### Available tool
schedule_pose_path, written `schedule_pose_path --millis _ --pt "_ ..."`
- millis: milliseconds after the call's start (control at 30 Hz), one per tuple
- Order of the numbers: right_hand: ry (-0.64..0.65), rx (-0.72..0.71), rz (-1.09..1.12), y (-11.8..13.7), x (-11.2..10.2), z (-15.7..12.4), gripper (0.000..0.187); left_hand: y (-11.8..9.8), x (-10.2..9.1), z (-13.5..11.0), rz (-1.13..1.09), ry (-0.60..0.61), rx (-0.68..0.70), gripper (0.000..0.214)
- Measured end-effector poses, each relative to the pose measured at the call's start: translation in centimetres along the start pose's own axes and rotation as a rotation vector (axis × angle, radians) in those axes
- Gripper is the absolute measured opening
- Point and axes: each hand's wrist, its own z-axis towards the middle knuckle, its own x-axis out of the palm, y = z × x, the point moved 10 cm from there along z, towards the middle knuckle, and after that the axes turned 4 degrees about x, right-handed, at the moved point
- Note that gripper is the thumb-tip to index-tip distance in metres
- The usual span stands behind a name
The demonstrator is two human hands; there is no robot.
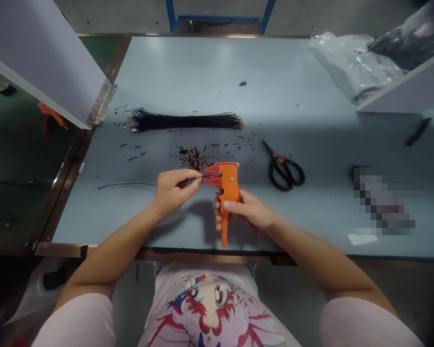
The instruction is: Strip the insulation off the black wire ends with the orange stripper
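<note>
My left hand (173, 191) pinches a thin black wire (195, 179) between fingers and thumb, and the wire's end enters the jaws of an orange wire stripper (227, 188). My right hand (244, 209) grips the stripper's handles, with the head pointing up and the lower handle jutting below my fingers. Straight ahead lies a long bundle of black wires (184, 121) with blue-tipped ends at its left. Small black insulation scraps (191, 158) are scattered just above my hands. A single loose wire (126, 184) trails on the tabletop left of my left hand.
The pale blue workbench (202, 62) has a metal-trimmed front edge. Black-handled scissors (284, 168) lie right of the stripper. A pixelated object (381, 200) sits further right, and a plastic bag (354, 62) lies at the back right. A white panel (39, 58) juts in at the upper left.
</note>
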Motion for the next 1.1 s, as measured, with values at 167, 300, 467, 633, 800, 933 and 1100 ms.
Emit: schedule_pose_path --millis 167,300,467,633,800,933,1100 --pt "-0.030 -0.031 -0.058 0.29 -0.15 0.02 0.030 -0.32 -0.05 0.07 0.014 0.004 0.015 0.007" --pt "-0.049 -0.055 -0.109 0.51 -0.20 -0.06 0.027 -0.30 -0.13 0.07 0.022 -0.003 0.015 0.007" --pt "-0.035 -0.068 -0.131 0.60 -0.01 -0.18 0.026 -0.13 -0.09 -0.04 0.063 0.005 0.010 0.009" --pt "-0.038 -0.082 -0.171 0.67 -0.09 -0.10 0.026 -0.33 -0.14 -0.07 0.054 0.001 0.027 0.008" --pt "-0.032 -0.079 -0.169 0.65 0.05 -0.08 0.026 -0.54 -0.17 -0.02 0.052 0.003 0.039 0.007" --pt "-0.037 -0.069 -0.163 0.56 0.03 -0.09 0.026 -0.61 -0.17 0.01 0.055 0.007 0.044 0.007" --pt "-0.053 -0.053 -0.149 0.34 -0.25 0.01 0.026 -0.52 -0.07 0.03 0.052 0.015 0.038 0.007"
